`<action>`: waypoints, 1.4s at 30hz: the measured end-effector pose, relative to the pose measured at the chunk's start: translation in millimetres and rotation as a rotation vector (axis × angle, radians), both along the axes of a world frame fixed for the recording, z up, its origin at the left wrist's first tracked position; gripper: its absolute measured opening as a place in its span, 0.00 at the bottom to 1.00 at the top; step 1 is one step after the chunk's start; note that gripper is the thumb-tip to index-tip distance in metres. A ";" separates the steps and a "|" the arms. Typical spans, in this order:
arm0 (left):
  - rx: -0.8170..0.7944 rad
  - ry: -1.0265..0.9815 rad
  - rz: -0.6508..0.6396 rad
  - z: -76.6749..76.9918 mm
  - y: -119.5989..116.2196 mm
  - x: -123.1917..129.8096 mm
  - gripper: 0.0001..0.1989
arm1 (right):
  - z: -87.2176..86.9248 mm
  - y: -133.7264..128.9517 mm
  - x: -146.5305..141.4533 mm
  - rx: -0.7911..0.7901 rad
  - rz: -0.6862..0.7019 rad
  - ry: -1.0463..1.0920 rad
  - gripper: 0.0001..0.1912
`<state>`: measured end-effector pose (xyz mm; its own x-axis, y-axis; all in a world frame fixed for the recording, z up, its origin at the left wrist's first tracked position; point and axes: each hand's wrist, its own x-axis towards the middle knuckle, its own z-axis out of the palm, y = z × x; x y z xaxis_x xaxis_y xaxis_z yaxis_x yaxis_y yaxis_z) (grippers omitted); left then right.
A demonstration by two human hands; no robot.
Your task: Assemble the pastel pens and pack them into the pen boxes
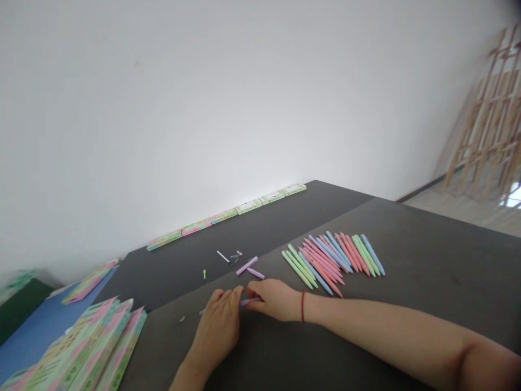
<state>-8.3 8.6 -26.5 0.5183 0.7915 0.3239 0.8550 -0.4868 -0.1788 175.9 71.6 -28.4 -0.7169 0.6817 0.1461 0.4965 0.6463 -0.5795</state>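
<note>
The fingers (240, 296) of both hands are meeting over a small purple pen part (251, 301), and each set is closing on one end of it: the left hand (217, 326) is pinching the nearer end, while the right hand (277, 300) is curling around the far end, so that only a short stretch of purple is showing between them. The part is lying low, just above the dark worktop (407, 282), with its long axis running roughly left to right, from one hand across to the other; both hands are equally on it, neither one nearer. The right wrist is wearing a thin red band (303, 306), and that forearm is stretching in from the right edge of the view. Just beyond the fingers two more purple pieces (250, 267) are lying loose, and past those a scatter of small parts, among them a white rod (223, 257) and a tiny green bit (204, 274). To the right of the hands a fan of pastel pens (331, 258), green, pink, blue and purple, is resting side by side, well within the right hand's reach. Along the far edge by the white wall a row of flat boxes (228, 214) is lining up, and at the near left a stack of printed packs (97, 347) is sitting half over a blue surface.
</note>
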 end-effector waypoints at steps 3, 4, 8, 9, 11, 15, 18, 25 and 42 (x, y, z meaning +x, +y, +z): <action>-0.024 -0.009 0.000 -0.8 0.6 0.6 0.22 | 0.5 0.9 -0.4 -0.009 0.055 -0.039 0.18; -0.034 -0.010 0.003 -0.8 0.8 1.0 0.21 | 0.5 1.3 -0.2 -0.021 0.067 -0.036 0.18; -0.063 -0.022 0.022 -0.7 1.2 2.2 0.19 | -0.3 0.6 1.3 -0.045 0.024 0.029 0.17; -0.057 -0.023 0.020 -0.8 1.1 2.3 0.19 | -0.2 0.2 1.6 -0.045 0.005 0.033 0.18; -0.033 -0.022 0.014 -1.2 0.6 2.0 0.20 | 1.0 -0.2 1.6 -0.052 -0.015 0.027 0.15; -0.019 -0.018 0.010 -2.5 -0.1 1.3 0.22 | 5.1 1.9 0.9 -0.111 0.021 -0.003 0.15; -0.034 -0.023 0.021 -2.6 0.4 1.6 0.21 | 4.9 2.6 1.4 -0.072 0.029 0.005 0.14; 0.034 -0.095 0.019 2.4 -1.0 5.2 0.20 | 0.1 0.4 0.3 -0.092 0.009 0.059 0.10; -0.459 -2.301 0.051 0.9 11.4 8.6 0.13 | -5.8 -3.1 -9.6 -0.617 0.082 0.272 0.07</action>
<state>0.3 20.0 -25.6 -0.3129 0.9498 -0.0068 -0.5678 -0.1814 0.8029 166.2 68.5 -34.2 -0.7627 0.6430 -0.0698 0.2440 0.1861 -0.9518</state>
